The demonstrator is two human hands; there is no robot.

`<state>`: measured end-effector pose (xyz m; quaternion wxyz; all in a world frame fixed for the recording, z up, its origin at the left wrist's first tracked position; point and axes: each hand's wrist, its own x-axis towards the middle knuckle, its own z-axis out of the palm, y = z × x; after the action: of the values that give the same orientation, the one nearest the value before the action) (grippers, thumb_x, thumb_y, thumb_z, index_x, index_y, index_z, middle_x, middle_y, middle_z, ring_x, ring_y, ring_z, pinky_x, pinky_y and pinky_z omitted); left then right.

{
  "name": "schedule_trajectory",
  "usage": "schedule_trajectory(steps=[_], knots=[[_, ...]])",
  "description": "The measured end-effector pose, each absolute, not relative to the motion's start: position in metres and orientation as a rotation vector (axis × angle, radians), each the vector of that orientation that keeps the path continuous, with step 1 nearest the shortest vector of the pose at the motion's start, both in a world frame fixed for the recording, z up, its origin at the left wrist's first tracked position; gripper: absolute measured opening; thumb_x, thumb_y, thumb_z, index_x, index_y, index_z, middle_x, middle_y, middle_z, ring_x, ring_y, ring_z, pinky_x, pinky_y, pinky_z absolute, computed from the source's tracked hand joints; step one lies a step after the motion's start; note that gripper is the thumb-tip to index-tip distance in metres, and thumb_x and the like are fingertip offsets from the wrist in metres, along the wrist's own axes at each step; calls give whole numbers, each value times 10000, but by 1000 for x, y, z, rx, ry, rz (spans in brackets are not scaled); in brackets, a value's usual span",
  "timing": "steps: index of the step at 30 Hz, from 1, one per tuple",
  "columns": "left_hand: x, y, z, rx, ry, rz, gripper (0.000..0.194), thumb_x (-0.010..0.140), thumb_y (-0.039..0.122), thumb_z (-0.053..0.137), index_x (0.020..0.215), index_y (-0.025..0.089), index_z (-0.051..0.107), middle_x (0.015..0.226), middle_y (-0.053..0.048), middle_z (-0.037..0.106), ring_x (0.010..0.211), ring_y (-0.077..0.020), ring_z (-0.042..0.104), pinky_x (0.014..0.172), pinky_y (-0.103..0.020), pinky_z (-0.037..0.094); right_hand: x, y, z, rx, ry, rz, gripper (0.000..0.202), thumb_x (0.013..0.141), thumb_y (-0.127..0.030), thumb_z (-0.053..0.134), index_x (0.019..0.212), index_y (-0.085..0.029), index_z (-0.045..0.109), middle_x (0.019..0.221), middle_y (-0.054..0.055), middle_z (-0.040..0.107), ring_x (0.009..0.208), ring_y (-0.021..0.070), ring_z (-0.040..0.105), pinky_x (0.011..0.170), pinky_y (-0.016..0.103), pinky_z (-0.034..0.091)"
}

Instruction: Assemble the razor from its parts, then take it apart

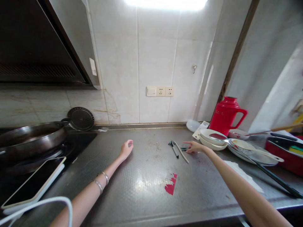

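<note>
On the metal countertop (151,201), my left hand (126,149) rests with its fingers curled in and nothing visible in them. To the right, my right hand (195,147) reaches down with thumb and fingers around a small dark green object (183,148); its exact kind is too small to tell. Just left of it lie a thin pale grey stick or tube (181,152) and a dark-handled razor (174,150), side by side. Neither hand touches these two. A torn red patch (171,185) is on the counter nearer to me.
At left, a large pan (35,137) sits on the black cooktop, with a white-edged tablet (35,183) and white cable (56,199) in front. At right stand a red thermos (223,115), stacked bowls (211,145), plates with utensils and a red pot (281,154).
</note>
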<state>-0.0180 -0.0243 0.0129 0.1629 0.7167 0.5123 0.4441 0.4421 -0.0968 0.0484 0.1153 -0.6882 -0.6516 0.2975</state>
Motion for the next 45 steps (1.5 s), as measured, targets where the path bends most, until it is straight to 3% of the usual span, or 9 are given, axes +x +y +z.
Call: schedule_trajectory(steps=[5, 10, 12, 15, 18, 22, 27, 32, 45], knots=[[-24, -31, 12, 1922, 1601, 1341, 85, 676, 219, 487, 727, 169, 534, 609, 14, 554, 600, -131, 540, 600, -235, 408, 438, -101, 61, -2050, -1823, 749, 784, 638, -256, 654, 1351, -262, 328, 1018, 94, 563, 513, 54, 468, 369, 132, 313], [-25, -34, 11, 1823, 1560, 1367, 131, 672, 310, 477, 640, 183, 476, 539, 41, 475, 536, -116, 470, 550, -216, 341, 438, -97, 68, -2057, -1833, 721, 707, 607, -263, 665, 1280, -227, 449, 1061, 110, 551, 549, 73, 485, 375, 140, 328], [-25, -33, 11, 1807, 1552, 1371, 180, 674, 344, 465, 593, 184, 455, 522, 44, 453, 530, -113, 451, 541, -213, 320, 430, -96, 71, -2007, -1868, 683, 581, 623, -303, 644, 1185, -192, 544, 1002, 92, 584, 555, 80, 495, 386, 142, 329], [-26, -32, 10, 1836, 1565, 1342, 259, 679, 369, 435, 501, 184, 404, 477, 49, 391, 505, -104, 405, 517, -210, 274, 400, -97, 74, -1833, -1985, 603, 353, 687, -406, 561, 857, -117, 671, 750, 53, 623, 542, 93, 492, 428, 162, 340], [-25, -31, 8, 1866, 1584, 1312, 274, 671, 349, 426, 462, 182, 367, 450, 56, 335, 485, -95, 366, 500, -211, 241, 353, -98, 71, -1704, -2039, 518, 378, 729, -447, 489, 635, -111, 636, 522, 16, 558, 487, 99, 474, 455, 184, 334], [-25, -33, 8, 1908, 1607, 1261, 246, 660, 304, 424, 457, 177, 366, 450, 56, 336, 490, -92, 365, 495, -206, 240, 288, -98, 58, -1672, -2050, 442, 369, 763, -401, 446, 574, -125, 602, 489, 11, 546, 480, 102, 495, 475, 188, 321], [-24, -37, 10, 1963, 1686, 1181, 223, 671, 260, 410, 467, 171, 389, 461, 51, 365, 510, -94, 394, 495, -198, 253, 232, -98, 40, -1870, -2059, 235, 357, 797, -355, 415, 599, -137, 616, 588, 40, 602, 580, 122, 542, 484, 191, 281], [-23, -40, 10, 2056, 1784, 1046, 223, 693, 251, 411, 491, 162, 445, 479, 41, 429, 517, -95, 423, 491, -199, 254, 209, -105, 25, -2038, -2010, 85, 381, 838, -379, 356, 719, -181, 659, 796, 99, 671, 738, 177, 607, 567, 207, 351], [-10, -58, 13, 2340, 1913, 587, 230, 752, 264, 434, 683, 174, 634, 739, -89, 656, 723, -195, 584, 628, -269, 347, 206, -111, 21, -2082, -2007, 37, 385, 842, -378, 348, 758, -189, 672, 834, 103, 676, 775, 201, 623, 593, 226, 380]])
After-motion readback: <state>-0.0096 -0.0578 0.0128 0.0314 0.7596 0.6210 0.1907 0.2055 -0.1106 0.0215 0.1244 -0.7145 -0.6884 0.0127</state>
